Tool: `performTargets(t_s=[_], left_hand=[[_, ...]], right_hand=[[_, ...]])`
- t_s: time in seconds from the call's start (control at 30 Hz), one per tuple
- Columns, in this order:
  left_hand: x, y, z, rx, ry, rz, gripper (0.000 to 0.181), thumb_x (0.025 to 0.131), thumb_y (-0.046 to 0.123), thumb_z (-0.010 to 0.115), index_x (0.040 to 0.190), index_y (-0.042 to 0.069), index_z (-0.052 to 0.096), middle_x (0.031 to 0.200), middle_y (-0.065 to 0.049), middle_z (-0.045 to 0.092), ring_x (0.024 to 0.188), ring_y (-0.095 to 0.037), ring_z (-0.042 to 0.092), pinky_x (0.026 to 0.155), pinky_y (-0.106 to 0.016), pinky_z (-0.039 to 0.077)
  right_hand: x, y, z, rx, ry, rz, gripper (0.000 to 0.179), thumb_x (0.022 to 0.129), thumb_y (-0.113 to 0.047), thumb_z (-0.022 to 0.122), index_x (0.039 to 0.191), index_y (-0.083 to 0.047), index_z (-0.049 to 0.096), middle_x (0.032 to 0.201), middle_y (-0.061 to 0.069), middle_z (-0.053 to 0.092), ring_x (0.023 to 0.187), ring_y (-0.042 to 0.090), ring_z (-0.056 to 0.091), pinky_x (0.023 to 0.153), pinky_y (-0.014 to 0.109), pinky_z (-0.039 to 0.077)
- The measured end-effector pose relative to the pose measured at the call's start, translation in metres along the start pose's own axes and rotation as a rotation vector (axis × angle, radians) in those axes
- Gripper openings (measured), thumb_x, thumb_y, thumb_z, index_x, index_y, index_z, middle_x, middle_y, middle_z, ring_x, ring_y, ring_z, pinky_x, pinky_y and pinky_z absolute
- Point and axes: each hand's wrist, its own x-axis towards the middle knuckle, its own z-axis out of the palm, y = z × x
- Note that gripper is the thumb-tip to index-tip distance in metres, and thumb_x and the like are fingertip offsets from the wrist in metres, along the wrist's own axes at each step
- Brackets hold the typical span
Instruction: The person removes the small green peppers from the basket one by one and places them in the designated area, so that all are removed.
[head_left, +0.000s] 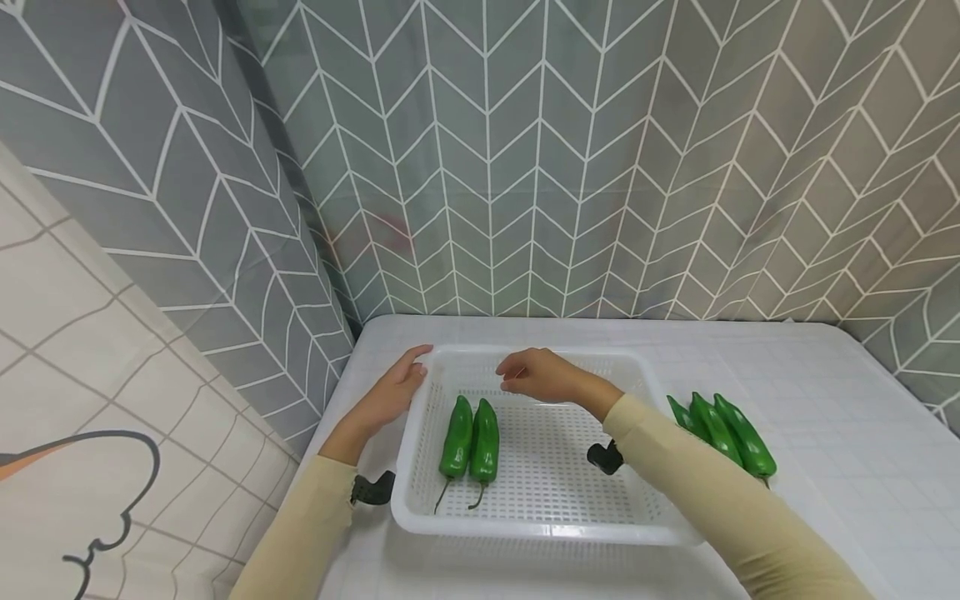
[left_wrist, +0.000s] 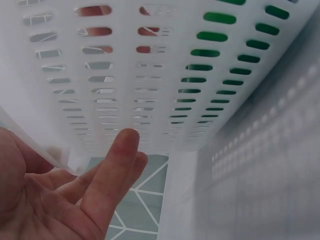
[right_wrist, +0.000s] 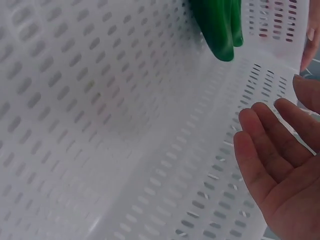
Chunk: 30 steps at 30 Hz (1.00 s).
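Observation:
Two long green chili peppers (head_left: 470, 440) lie side by side in the left part of a white perforated plastic basket (head_left: 551, 530), stems toward the near side. My left hand (head_left: 392, 393) holds the basket's rim at the far left corner. In the left wrist view the thumb passes behind the rim, while the fingers (left_wrist: 119, 155) extend along the outer wall. Over the far part of the basket, my right hand (head_left: 542, 375) hovers with loosely bent fingers and nothing in them. The right wrist view shows its empty palm (right_wrist: 292, 200) beside the far wall.
Several more green peppers (head_left: 738, 433) lie on the white table (head_left: 847, 433) right of the basket, partly behind the right sleeve. A grey patterned curtain (head_left: 510, 167) rises behind the table's far edge and along the left.

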Motion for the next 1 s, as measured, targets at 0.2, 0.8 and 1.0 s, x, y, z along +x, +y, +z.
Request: performTargets(t_s=[0.2, 0.8, 1.0], left_hand=[[0.0, -0.002, 0.0, -0.002, 0.003, -0.008, 0.043, 0.098, 0.016, 0.029, 0.139, 0.008, 0.017, 0.122, -0.02, 0.046, 0.095, -0.028, 0.056, 0.078, -0.039, 0.046], [0.002, -0.001, 0.0, -0.019, -0.014, -0.002, 0.044, 0.098, 0.015, 0.03, 0.139, 0.009, 0.017, 0.123, -0.022, 0.044, 0.097, -0.032, 0.055, 0.075, -0.038, 0.047], [0.001, -0.002, -0.001, -0.019, -0.014, -0.006, 0.044, 0.098, 0.016, 0.03, 0.139, 0.01, 0.017, 0.123, -0.022, 0.043, 0.097, -0.031, 0.055, 0.076, -0.038, 0.047]], right_hand=[[0.004, 0.0, 0.009, -0.019, -0.03, -0.003, 0.029, 0.085, -0.02, 0.06, 0.109, -0.004, 0.059, 0.097, 0.003, 0.061, 0.087, 0.014, 0.058, 0.073, 0.028, 0.047], [0.013, 0.004, 0.037, -0.057, -0.148, 0.144, 0.031, 0.082, -0.025, 0.062, 0.107, -0.005, 0.061, 0.085, -0.003, 0.064, 0.071, 0.006, 0.058, 0.069, 0.028, 0.046], [0.015, 0.003, 0.044, 0.01, -0.165, 0.193, 0.03, 0.082, -0.023, 0.063, 0.105, -0.003, 0.061, 0.076, -0.002, 0.063, 0.062, 0.008, 0.059, 0.057, 0.024, 0.048]])
